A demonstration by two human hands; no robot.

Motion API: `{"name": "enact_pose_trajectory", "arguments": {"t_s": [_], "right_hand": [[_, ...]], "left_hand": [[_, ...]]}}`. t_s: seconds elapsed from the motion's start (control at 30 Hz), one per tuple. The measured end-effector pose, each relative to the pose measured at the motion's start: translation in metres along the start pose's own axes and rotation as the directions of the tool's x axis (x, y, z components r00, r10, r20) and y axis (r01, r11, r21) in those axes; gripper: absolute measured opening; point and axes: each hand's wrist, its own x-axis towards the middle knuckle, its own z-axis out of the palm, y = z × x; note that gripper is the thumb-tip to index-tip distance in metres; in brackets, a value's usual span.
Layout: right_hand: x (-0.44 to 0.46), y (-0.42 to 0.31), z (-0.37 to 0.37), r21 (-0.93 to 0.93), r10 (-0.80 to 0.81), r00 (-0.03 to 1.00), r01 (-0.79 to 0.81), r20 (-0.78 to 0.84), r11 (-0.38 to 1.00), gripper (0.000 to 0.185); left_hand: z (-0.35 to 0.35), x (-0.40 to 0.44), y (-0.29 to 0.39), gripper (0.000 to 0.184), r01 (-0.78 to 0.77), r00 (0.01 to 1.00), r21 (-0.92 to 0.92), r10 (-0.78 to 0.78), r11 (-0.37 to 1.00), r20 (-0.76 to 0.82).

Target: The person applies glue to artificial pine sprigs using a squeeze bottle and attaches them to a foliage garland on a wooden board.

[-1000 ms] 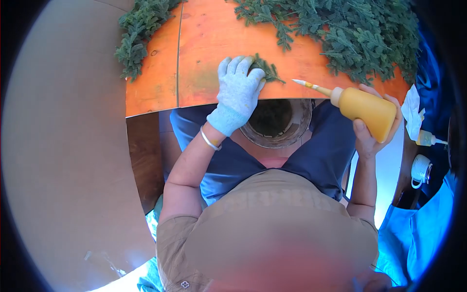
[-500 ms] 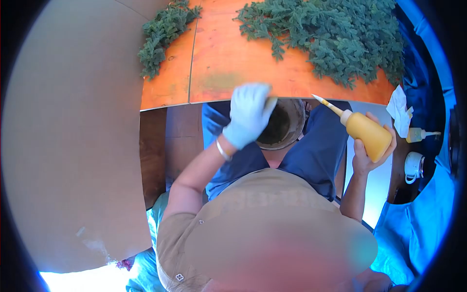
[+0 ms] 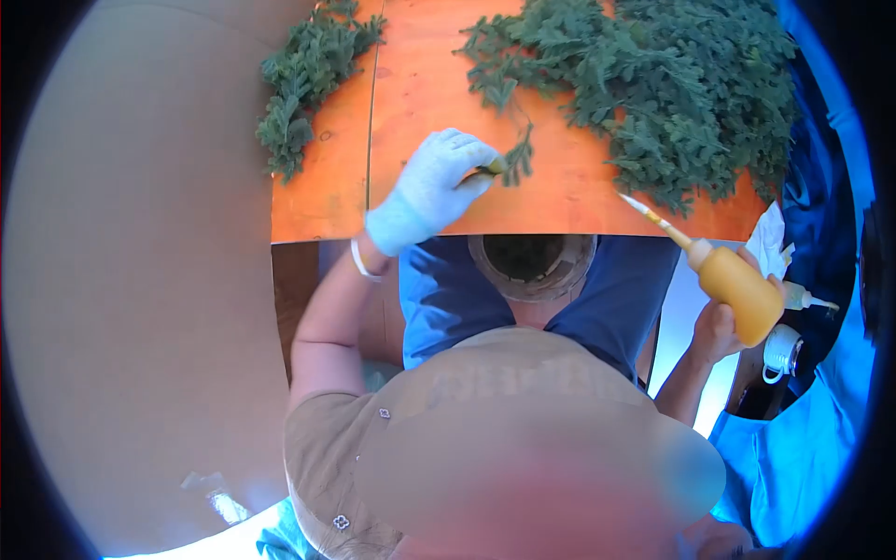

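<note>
My left hand point(image 3: 434, 189), in a pale knitted glove, is over the orange wooden board point(image 3: 420, 103). Its fingertips are pinched at one end of a small green sprig point(image 3: 519, 161). A bare right hand, mine, point(image 3: 721, 327) is wrapped round a yellow squeeze bottle point(image 3: 740, 291), whose long narrow nozzle points up and left over the board's front edge. The large pile of green sprigs point(image 3: 672, 84) lies at the board's right, beyond the nozzle. Another, smaller pile point(image 3: 313, 75) is at the left.
Below the board's front edge a round bucket point(image 3: 534, 271) stands between my legs. To the right are a white tissue point(image 3: 768, 241), a smaller nozzle bottle point(image 3: 801, 297) and a white mug point(image 3: 780, 353). A large beige panel point(image 3: 140, 280) fills the left side.
My left hand went from the board down over the bucket, then back up over the board, where a sprig is at its fingertips. The bottle in my right hand is lower in view.
</note>
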Motion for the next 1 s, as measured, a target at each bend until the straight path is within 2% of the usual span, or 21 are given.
{"name": "enact_pose_trajectory", "arguments": {"t_s": [0.03, 0.17, 0.27, 0.37, 0.47, 0.5, 0.6, 0.67, 0.77, 0.87, 0.9, 0.93, 0.97, 1.0], "right_hand": [[0.005, 0.003, 0.002, 0.034, 0.007, 1.000, -0.008, 0.028, 0.999, 0.081], [0.020, -0.007, 0.047, 0.062, 0.067, 0.997, -0.070, 0.045, 0.996, 0.085], [0.025, -0.006, 0.066, 0.060, 0.061, 0.993, -0.067, 0.100, 0.996, 0.086], [0.027, -0.006, 0.076, 0.085, 0.056, 0.992, -0.066, 0.112, 0.994, 0.086], [0.027, 0.002, 0.069, 0.155, 0.071, 0.988, -0.092, 0.136, 0.984, 0.082], [0.027, 0.007, 0.065, 0.203, 0.072, 0.987, -0.101, 0.144, 0.974, 0.078], [0.025, 0.011, 0.063, 0.236, 0.116, 0.988, -0.138, 0.104, 0.962, 0.081], [0.023, 0.012, 0.063, 0.241, 0.131, 0.988, -0.147, 0.082, 0.959, 0.083], [0.015, 0.014, 0.056, 0.260, 0.127, 0.987, -0.148, 0.094, 0.954, 0.083], [0.010, 0.013, 0.046, 0.270, 0.128, 0.988, -0.146, 0.082, 0.952, 0.081], [0.009, 0.013, 0.040, 0.278, 0.127, 0.989, -0.143, 0.076, 0.950, 0.080], [0.007, 0.014, 0.036, 0.285, 0.127, 0.989, -0.142, 0.071, 0.948, 0.079], [0.007, 0.013, 0.035, 0.307, 0.138, 0.989, -0.148, 0.052, 0.940, 0.078], [0.008, 0.013, 0.036, 0.329, 0.150, 0.988, -0.152, 0.032, 0.932, 0.078]], "left_hand": [[-0.009, -0.009, -0.004, 0.012, -0.036, 0.995, -0.034, 0.039, 0.999, 0.093], [0.002, -0.028, -0.045, 0.017, -0.067, 0.952, -0.056, 0.081, 0.996, 0.296], [0.008, -0.038, -0.041, 0.019, -0.184, 0.983, 0.105, 0.181, 0.977, 0.034], [0.008, -0.054, -0.016, 0.021, 0.045, 0.958, 0.237, 0.025, 0.970, -0.285], [0.025, -0.076, 0.018, 0.024, 0.164, 0.904, 0.252, -0.043, 0.954, -0.426], [0.034, -0.077, 0.022, 0.030, 0.116, 0.895, 0.285, 0.025, 0.951, -0.446], [0.057, -0.070, 0.039, 0.036, 0.215, 0.887, 0.188, -0.111, 0.958, -0.448], [0.063, -0.058, 0.050, 0.035, 0.268, 0.920, 0.259, -0.167, 0.928, -0.355], [0.088, -0.050, 0.040, 0.028, 0.239, 0.965, 0.384, -0.174, 0.892, -0.196], [0.085, -0.036, 0.036, 0.022, 0.109, 0.899, 0.187, -0.016, 0.976, -0.437], [0.079, -0.029, 0.037, 0.020, 0.158, 0.866, -0.236, -0.249, 0.959, -0.433], [0.068, -0.019, 0.040, 0.019, 0.181, 0.825, -0.617, -0.460, 0.766, -0.328], [0.062, -0.013, 0.040, 0.019, 0.177, 0.779, -0.886, -0.611, 0.429, -0.140], [0.063, -0.006, 0.031, 0.021, 0.144, 0.775, -0.945, -0.627, 0.295, -0.077]]}}
